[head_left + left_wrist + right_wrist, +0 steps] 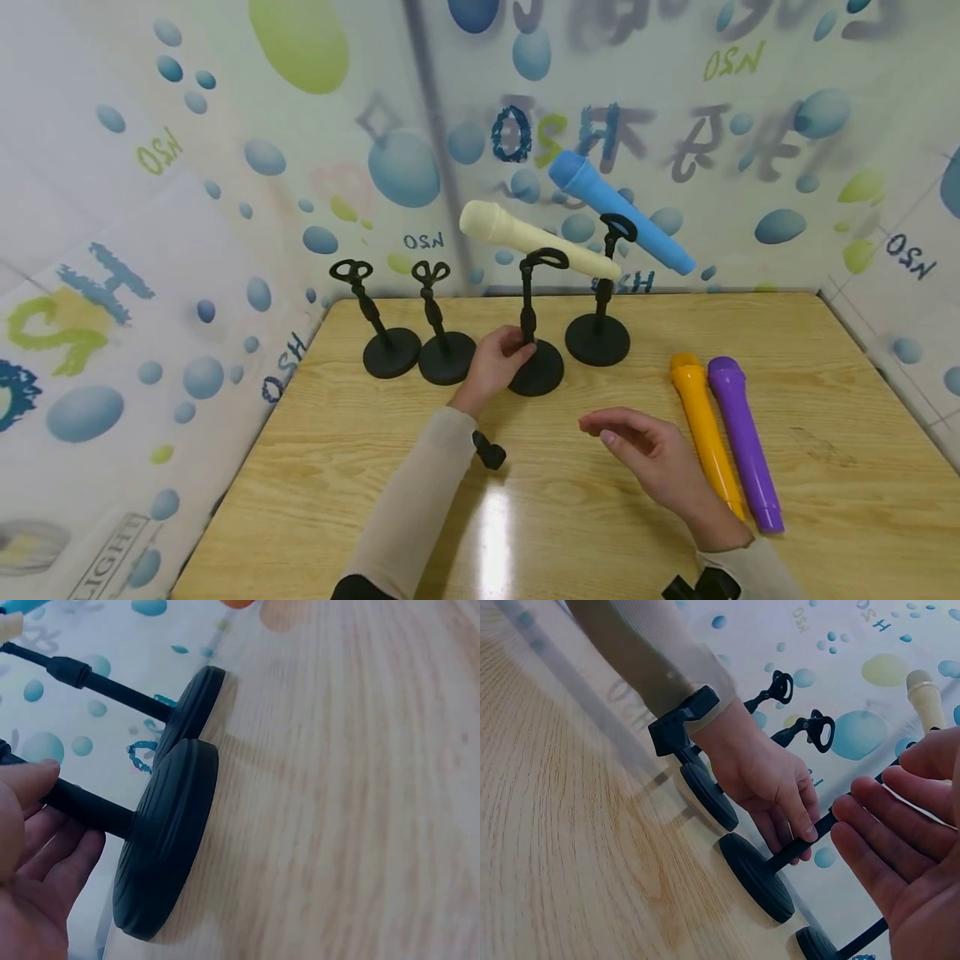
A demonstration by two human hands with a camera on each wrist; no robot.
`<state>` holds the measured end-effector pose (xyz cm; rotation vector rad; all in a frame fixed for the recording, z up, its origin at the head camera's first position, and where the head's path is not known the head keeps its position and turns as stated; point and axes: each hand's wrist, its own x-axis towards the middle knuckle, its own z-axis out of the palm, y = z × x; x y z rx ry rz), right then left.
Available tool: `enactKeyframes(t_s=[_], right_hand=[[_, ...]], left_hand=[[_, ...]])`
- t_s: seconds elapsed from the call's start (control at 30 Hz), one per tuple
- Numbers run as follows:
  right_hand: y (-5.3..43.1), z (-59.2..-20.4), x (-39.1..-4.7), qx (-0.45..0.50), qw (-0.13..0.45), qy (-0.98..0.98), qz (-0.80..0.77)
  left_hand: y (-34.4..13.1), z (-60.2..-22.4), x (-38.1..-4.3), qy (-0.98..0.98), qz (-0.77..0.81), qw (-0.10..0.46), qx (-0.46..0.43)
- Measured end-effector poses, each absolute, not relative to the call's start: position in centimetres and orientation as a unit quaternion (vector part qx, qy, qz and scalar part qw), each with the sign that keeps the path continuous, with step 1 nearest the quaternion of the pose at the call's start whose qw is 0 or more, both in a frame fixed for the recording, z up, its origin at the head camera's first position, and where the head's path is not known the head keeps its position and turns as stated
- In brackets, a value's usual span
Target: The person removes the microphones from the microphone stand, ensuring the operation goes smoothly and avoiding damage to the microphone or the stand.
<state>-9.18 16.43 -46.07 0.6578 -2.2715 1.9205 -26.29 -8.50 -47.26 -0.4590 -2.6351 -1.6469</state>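
Beige sleeve (416, 508) cloth covers my left forearm, close under the head camera, with a black wrist device (491, 452) at the cuff. Beyond it, my left hand (495, 367) is clamped on the lower pole of a black stand (528, 321), thumb to one side and fingers round the other, just above the round base, which rests on the table. In that stand's clip sits a cream microphone (517, 230), tilted, its head raised toward the left. My right hand (652, 454) hovers over the wood, palm turned inward, fingers loosely bent and thumb apart from them, holding nothing. Just beside it lie an orange microphone (705, 429) and a purple microphone (746, 446), side by side, heads toward the wall. Behind and to the right of the stand I grip, a second stand (597, 342) carries a blue microphone (622, 211), also slanting with its head up and left. To the left, two more stands (392, 354) stand close together, each topped by a looped clip. Everything is on a pale wooden table (840, 500), against a white wall (187, 275) printed with blue and green spots and mirrored lettering.
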Motion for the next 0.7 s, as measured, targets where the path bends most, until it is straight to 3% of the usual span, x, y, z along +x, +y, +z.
enactKeyframes(t_s=[0.7], right_hand=[[16.2, -45.6, -9.0, 0.224, 0.047, -0.753, 0.617]], left_hand=[[-8.2, -47.3, -22.6, -0.839, -0.505, -0.013, -0.203]])
